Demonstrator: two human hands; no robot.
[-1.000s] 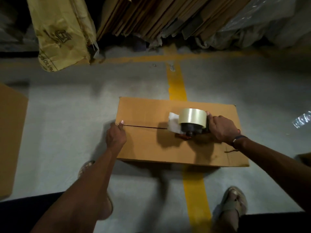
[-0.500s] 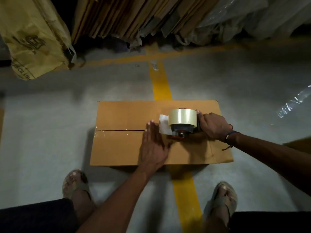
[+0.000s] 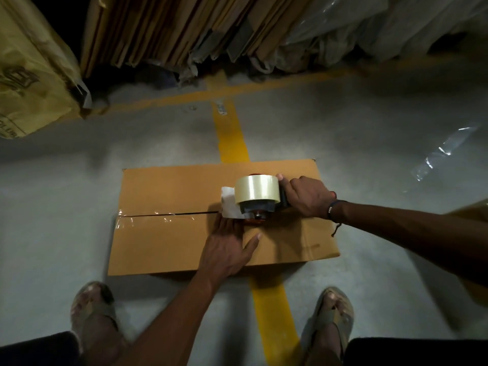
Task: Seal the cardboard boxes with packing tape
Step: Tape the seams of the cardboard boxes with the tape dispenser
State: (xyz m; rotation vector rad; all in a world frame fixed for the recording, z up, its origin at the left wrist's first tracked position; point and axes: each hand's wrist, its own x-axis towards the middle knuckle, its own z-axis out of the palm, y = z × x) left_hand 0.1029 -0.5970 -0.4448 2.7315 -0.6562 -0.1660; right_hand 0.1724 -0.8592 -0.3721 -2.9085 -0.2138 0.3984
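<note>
A flat brown cardboard box (image 3: 169, 244) lies on the floor in front of me, its two top flaps meeting at a dark seam. Clear tape (image 3: 148, 219) shines along the left part of that seam. My right hand (image 3: 307, 198) grips the handle of a tape dispenser (image 3: 257, 196) with a clear roll, standing on the seam right of centre. My left hand (image 3: 228, 245) lies flat on the box, fingers spread, pressing just left of the dispenser's mouth.
A yellow floor line (image 3: 232, 138) runs under the box toward me. Flattened cartons (image 3: 169, 30) and plastic-wrapped bundles (image 3: 369, 27) lean along the far wall, a yellow sack (image 3: 29, 72) at far left. Clear plastic film (image 3: 443, 151) lies at right. My sandalled feet (image 3: 92, 313) stand near the box.
My left hand left the box's left edge and came right along the seam to press beside the dispenser. The dispenser stays right of centre in my right hand.
</note>
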